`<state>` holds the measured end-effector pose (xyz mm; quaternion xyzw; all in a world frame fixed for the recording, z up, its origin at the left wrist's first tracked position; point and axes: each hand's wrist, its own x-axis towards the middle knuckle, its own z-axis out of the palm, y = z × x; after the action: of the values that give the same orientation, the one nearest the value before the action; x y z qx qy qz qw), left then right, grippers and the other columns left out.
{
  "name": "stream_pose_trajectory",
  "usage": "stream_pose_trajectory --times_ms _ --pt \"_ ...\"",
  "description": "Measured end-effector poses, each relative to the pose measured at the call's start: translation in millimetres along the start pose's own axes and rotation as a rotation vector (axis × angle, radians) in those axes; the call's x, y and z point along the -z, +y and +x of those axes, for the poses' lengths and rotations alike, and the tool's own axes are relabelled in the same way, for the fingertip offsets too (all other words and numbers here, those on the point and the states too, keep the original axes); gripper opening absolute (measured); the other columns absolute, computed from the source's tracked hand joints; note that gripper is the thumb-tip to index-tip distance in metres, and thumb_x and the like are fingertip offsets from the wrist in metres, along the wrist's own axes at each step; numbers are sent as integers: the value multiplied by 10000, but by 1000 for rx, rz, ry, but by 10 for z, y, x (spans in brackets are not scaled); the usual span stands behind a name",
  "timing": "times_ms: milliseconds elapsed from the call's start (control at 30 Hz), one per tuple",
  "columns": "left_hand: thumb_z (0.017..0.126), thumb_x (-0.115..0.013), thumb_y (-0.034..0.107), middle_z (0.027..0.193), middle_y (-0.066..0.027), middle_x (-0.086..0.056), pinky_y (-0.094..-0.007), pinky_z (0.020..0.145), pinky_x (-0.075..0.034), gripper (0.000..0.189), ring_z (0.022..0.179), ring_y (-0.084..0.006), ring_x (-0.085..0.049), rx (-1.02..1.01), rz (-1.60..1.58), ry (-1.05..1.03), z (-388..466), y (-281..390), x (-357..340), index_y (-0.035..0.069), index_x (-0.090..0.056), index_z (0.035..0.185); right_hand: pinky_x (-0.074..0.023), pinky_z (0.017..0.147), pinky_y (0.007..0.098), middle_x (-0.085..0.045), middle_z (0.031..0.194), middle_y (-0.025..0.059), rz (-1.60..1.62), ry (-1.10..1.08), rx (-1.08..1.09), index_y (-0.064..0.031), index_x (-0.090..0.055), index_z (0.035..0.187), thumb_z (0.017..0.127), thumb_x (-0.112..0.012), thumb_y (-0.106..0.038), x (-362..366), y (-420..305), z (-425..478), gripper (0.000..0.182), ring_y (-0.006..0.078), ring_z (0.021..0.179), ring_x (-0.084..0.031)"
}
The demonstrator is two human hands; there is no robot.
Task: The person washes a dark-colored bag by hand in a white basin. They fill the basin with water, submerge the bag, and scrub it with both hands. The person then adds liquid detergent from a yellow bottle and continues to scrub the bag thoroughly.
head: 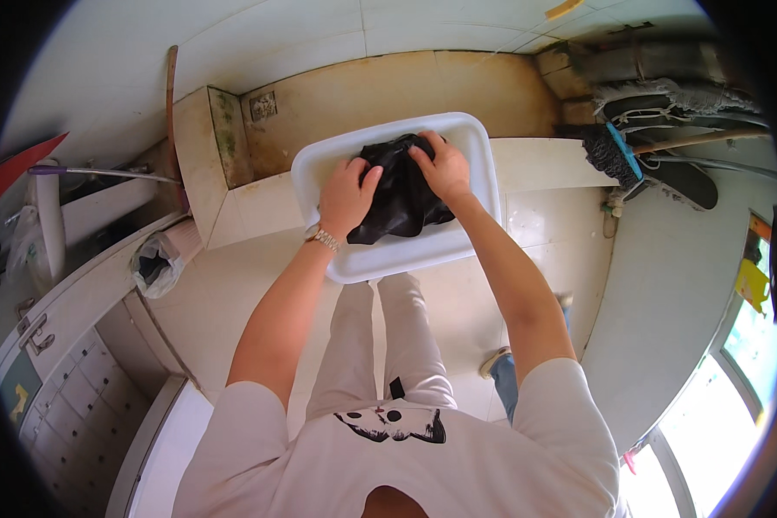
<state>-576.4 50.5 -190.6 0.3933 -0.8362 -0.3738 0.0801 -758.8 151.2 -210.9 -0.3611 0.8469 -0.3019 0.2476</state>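
Both my hands hold a bunched piece of glossy black material (398, 207), perhaps a bag or a cloth; I cannot tell which. It lies inside a white rectangular plastic tub (401, 262) with rounded corners. My left hand (348, 197), with a metal watch (324, 237) at the wrist, grips its upper left edge, fingertips partly hidden in the folds. Across from it, my right hand (443, 165) grips the upper right edge, thumb on top and fingers behind.
Behind the tub is a tiled trough (388, 90) with a low ledge (550, 162). Mops and a blue-headed broom (623, 152) lean at the right. A lined waste bin (158, 262) stands left, near a wooden pole (171, 110). Another person's leg (505, 385) shows beyond my right arm.
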Motion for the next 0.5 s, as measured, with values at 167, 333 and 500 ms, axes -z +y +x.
stream_pose_trajectory --times_ms 167,333,500 --pt "948 -617 232 851 -119 -616 -436 748 -484 189 863 -368 -602 -192 102 26 -273 28 353 48 -655 923 -456 963 484 -583 1215 126 -136 0 481 -190 -630 1234 804 -783 -330 607 -143 -410 477 365 1127 -546" --pt "773 -799 250 1108 -145 -559 -458 785 -521 527 990 -334 -572 -76 213 -58 -395 65 153 86 -561 1214 -472 946 522 -479 1402 154 -201 -242 89 -318 -523 1429 807 -757 -491 632 -204 -659 687 414 1263 -461" --pt "771 -783 266 1220 -144 -516 -463 758 -554 544 1110 -358 -513 -200 468 36 -235 181 -74 91 -561 1236 -454 953 581 -243 1590 182 -681 -203 264 -388 -398 1501 842 -712 -498 69 46 -770 739 528 1372 -315"
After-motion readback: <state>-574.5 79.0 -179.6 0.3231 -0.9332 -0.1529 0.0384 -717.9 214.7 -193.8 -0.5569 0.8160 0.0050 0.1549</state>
